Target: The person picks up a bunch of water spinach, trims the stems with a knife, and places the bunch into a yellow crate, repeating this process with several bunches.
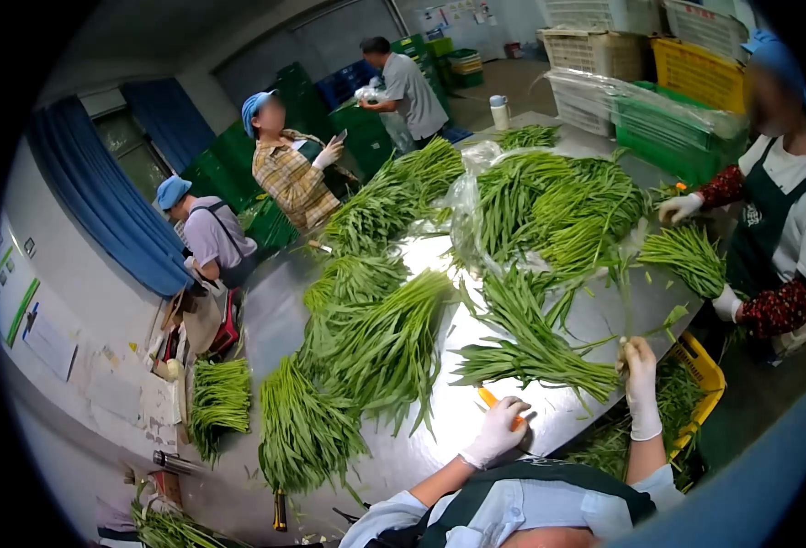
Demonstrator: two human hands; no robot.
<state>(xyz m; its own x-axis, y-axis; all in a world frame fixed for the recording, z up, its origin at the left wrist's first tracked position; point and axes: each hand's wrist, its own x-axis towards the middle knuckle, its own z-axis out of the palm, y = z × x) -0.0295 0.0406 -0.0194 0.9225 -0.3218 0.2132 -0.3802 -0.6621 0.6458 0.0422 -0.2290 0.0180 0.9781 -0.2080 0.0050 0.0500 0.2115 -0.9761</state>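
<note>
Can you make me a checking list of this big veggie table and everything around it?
Surface: shiny metal table, wet-looking.
Job's things: orange knife in left hand; green stalk held by right hand.
Clutter: heaps of greens, plastic sheet, white cup.
Hands: both gloved white.
Cables: nothing seen.
Surroundings: yellow basket, stacked crates, blue curtain, other workers in aprons.

Table [421,438] showing as glossy, reflecting sheet metal. Both hands wearing thin, matt white gloves: left hand [497,431], right hand [641,388]. Crate [706,370] beside the table looking like yellow moulded plastic.
</note>
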